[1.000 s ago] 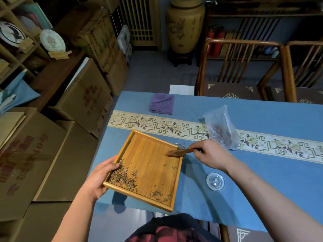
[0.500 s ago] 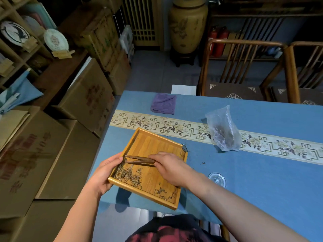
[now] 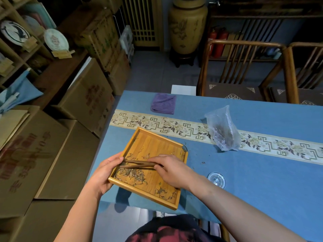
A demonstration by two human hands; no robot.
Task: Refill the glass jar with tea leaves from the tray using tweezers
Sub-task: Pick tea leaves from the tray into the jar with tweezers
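A person's left hand [image 3: 103, 173] grips the near-left edge of a square bamboo tray [image 3: 162, 145], lifting that side, probably to steady it and slide the leaves together. The right hand [image 3: 172, 169] pinches brown wooden tweezers [image 3: 138, 164], their slim tips parted and lying low over the tray, just above a loose heap of wiry, pale-and-dark tea leaves [image 3: 131, 174] in the near-left corner. A smaller scatter sits at the near edge. The glass jar [image 3: 183, 147] is mostly hidden behind the tray's far-right corner; only a clear rim shows. A round glass lid [image 3: 216, 179] rests on the blue cloth to the right. A crinkled clear bag [image 3: 222, 130] stands beyond.
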